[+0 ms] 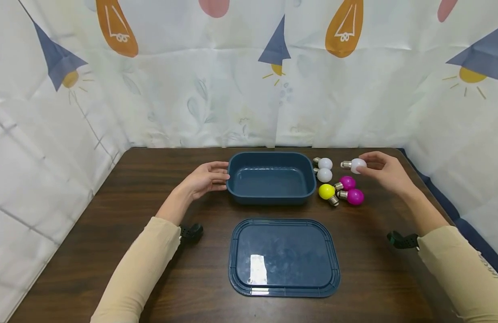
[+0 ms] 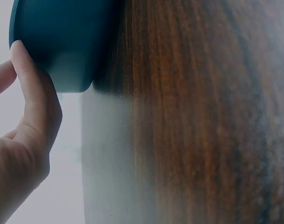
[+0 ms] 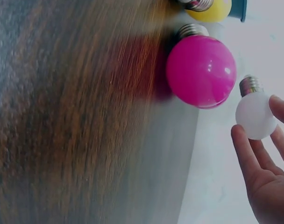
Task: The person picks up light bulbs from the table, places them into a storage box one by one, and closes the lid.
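Your left hand (image 1: pixel 206 180) is at the left end of the blue box (image 1: pixel 271 200), its fingers fairly straight and touching the rim and outer wall rather than clenched around them. Your right hand (image 1: pixel 387 171) is to the right of the box, pinching a white bulb (image 1: pixel 356 165) by its round part between thumb and fingers. That bulb's metal base points toward the box, and in the right wrist view you appear to have it up off the table (image 1: pixel 111 251).

The box sits open side up, with its inner floor and walls showing. A flat blue lid (image 1: pixel 289 255) lies on the table in front of the box, on your side, well clear of its front wall and catching a bright reflection.

Just beside the box's right wall, toward its back, lie two more white bulbs (image 1: pixel 325 163), one in front of the other, their bases turned toward the box; you cannot tell from here whether they touch it. Near the box's front right corner lies a yellow bulb (image 1: pixel 326 191), its base angled toward you and to the right. Farther right of the box, past the yellow one, two magenta bulbs (image 1: pixel 355 196) lie close together. Behind the box hangs a printed curtain (image 1: pixel 232 89).
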`<action>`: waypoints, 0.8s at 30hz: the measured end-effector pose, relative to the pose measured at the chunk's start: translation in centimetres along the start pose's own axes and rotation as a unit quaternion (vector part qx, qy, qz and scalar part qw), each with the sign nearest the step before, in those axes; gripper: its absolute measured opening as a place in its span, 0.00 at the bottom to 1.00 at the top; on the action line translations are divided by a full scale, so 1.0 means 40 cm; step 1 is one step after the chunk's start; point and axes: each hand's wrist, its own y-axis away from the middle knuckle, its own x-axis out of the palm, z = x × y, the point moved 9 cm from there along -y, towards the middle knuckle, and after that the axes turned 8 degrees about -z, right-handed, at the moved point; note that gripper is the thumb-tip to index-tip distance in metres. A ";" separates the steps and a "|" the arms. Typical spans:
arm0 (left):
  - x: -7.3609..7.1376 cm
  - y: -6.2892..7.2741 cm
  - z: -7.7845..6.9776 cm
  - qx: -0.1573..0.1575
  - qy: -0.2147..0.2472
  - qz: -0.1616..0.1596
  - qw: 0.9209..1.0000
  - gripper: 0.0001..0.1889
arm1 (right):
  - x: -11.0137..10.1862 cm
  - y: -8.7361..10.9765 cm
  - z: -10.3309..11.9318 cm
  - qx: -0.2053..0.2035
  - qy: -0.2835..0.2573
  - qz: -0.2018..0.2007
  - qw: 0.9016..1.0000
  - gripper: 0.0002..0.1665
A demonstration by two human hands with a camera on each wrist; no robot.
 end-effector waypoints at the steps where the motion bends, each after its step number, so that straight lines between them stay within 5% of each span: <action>1: -0.002 0.001 -0.001 0.001 0.000 -0.001 1.000 0.29 | 0.001 0.000 0.006 -0.003 0.001 0.001 1.000 0.37; 17: 0.007 0.001 -0.004 0.008 0.009 0.006 1.000 0.29 | 0.021 0.012 0.028 -0.023 0.000 -0.005 1.000 0.33; 24: 0.002 0.002 0.003 0.002 0.007 0.006 1.000 0.29 | 0.037 0.013 0.040 -0.038 -0.061 0.005 0.997 0.32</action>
